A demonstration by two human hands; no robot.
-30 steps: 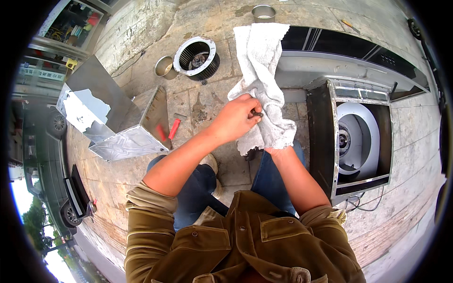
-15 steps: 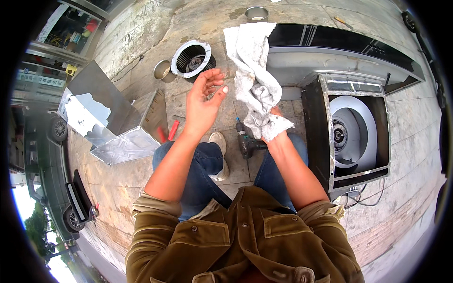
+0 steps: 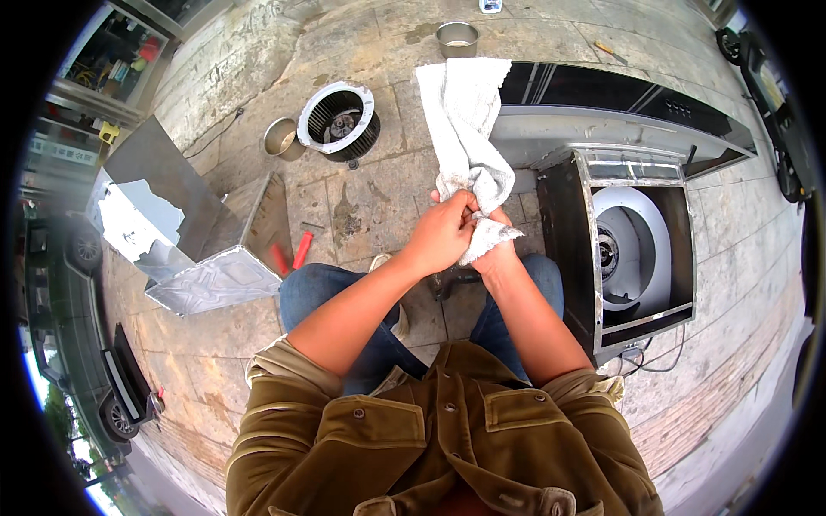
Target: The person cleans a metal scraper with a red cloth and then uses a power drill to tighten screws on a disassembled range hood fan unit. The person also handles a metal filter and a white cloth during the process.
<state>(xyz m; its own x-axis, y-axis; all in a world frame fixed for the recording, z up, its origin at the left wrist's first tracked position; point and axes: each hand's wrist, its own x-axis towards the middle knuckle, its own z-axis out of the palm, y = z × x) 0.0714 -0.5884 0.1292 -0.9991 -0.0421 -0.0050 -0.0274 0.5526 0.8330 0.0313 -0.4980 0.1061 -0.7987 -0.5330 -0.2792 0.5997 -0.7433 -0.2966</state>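
Observation:
A white, slightly soiled towel (image 3: pixel 465 112) hangs from my hands, its long end stretching away from me and a short end sticking out near my right wrist. Bunched cloth is gripped by my left hand (image 3: pixel 440 234), its fingers curled in. Touching it, my right hand (image 3: pixel 496 251) is closed around the same cloth, its fingers mostly hidden by towel and left hand. Beneath them, a power drill (image 3: pixel 456 277) stands between my knees, largely covered. To the right is a dark metal box housing (image 3: pixel 575 249) with a pale round fan casing (image 3: pixel 658 232) inside.
A black fan wheel with a white rim (image 3: pixel 372 110) stands beside a round metal cup (image 3: pixel 280 138); another cup (image 3: pixel 457 39) is farther off. At left lie a bent sheet-metal cover (image 3: pixel 185 206) and a red-handled scraper (image 3: pixel 303 249). A long black panel (image 3: pixel 602 90) lies beyond the housing.
My left hand has come down and right from above my left knee and closed on the towel beside my right hand. The view has shifted slightly.

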